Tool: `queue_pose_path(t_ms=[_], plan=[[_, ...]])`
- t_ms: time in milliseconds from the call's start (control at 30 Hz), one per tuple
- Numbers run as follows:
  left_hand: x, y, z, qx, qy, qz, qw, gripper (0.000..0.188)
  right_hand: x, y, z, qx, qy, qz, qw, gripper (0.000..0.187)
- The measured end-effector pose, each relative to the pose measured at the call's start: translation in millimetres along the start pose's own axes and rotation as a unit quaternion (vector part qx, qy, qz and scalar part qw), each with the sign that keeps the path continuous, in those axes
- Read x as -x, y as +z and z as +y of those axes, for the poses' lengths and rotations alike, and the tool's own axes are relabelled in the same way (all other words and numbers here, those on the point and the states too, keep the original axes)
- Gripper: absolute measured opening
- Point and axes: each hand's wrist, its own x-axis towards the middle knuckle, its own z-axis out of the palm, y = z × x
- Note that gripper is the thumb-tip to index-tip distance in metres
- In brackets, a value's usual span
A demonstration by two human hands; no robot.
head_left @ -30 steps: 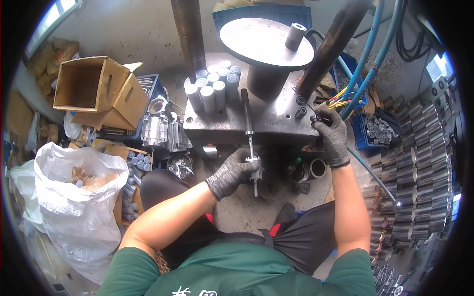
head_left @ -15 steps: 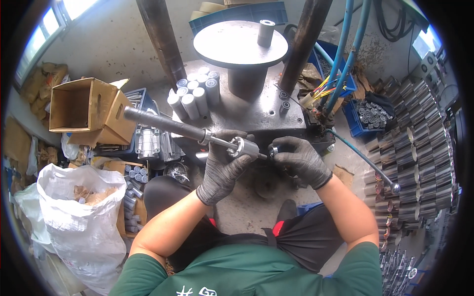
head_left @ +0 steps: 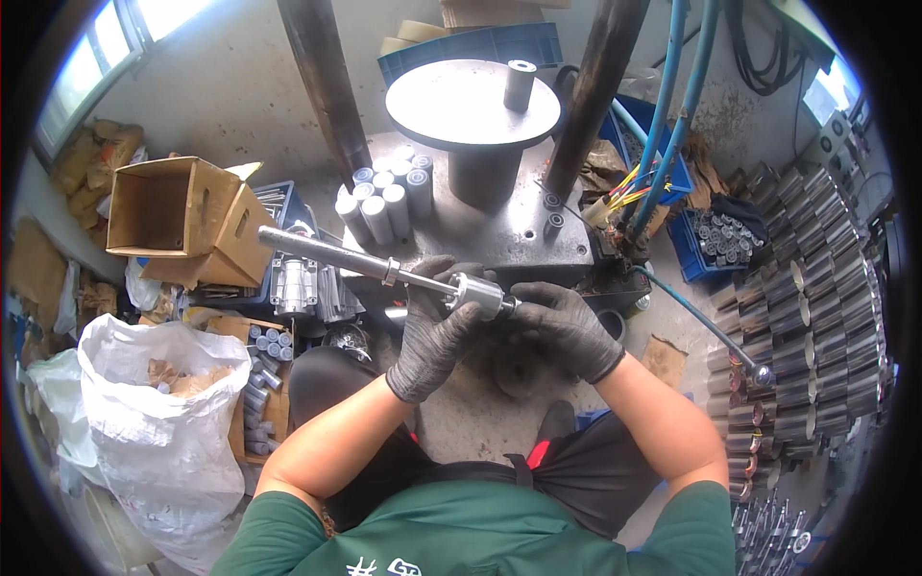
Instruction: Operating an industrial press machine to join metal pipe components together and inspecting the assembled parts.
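Observation:
A long steel piston rod [head_left: 327,252] slants across in front of me, its thick end up to the left. My left hand [head_left: 429,336], in a dark grey glove, is closed round its right part, where a thick silver sleeve [head_left: 476,295] surrounds the thin section. A narrow collar [head_left: 392,272] sits farther left along the rod. At the right end is a small dark ring [head_left: 509,307], pinched by the fingertips of my right hand [head_left: 571,331], also gloved. The ring is against or just over the rod's tip; the fingers partly hide it.
Ahead stands a press with a round steel plate [head_left: 451,101] bearing one short cylinder [head_left: 520,86]. Several grey cylinders [head_left: 384,206] stand on its base. A cardboard box [head_left: 168,206] and white sack [head_left: 158,422] are at left; stacked metal tubes [head_left: 807,326] at right.
My right hand has moved left, bringing the dark ring from just off the rod's right end onto or against it. My left hand keeps its hold, and the rod has shifted slightly.

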Motion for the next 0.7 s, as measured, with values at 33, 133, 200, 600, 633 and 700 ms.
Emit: queue_pose_path(t_ms=[33, 133, 200, 600, 633, 700], plan=[[0, 0, 0, -0.005, 0.004, -0.002, 1.0, 0.084, 1, 2, -1, -0.028, -0.008, -0.007, 1.0, 0.049], [-4, 0, 6, -0.045, -0.005, -0.031, 0.999, 0.096, 2, 7, -5, -0.049, -0.026, -0.028, 0.998, 0.055], [-6, 7, 12, -0.049, 0.012, -0.05, 0.997, 0.098, 5, 6, -11, -0.024, -0.053, -0.065, 0.996, 0.061], [-200, 74, 103, -0.182, 0.248, -0.132, 0.942, 0.076, 9, -52, -31, 0.56, -0.143, -0.077, 0.813, 0.056], [-223, 80, 108, -0.168, 0.251, -0.149, 0.942, 0.067, 7, -56, -30, 0.599, -0.135, -0.087, 0.784, 0.054], [-256, 91, 111, -0.19, 0.219, -0.086, 0.953, 0.059, 7, -60, -29, 0.57, -0.119, -0.108, 0.806, 0.048]])
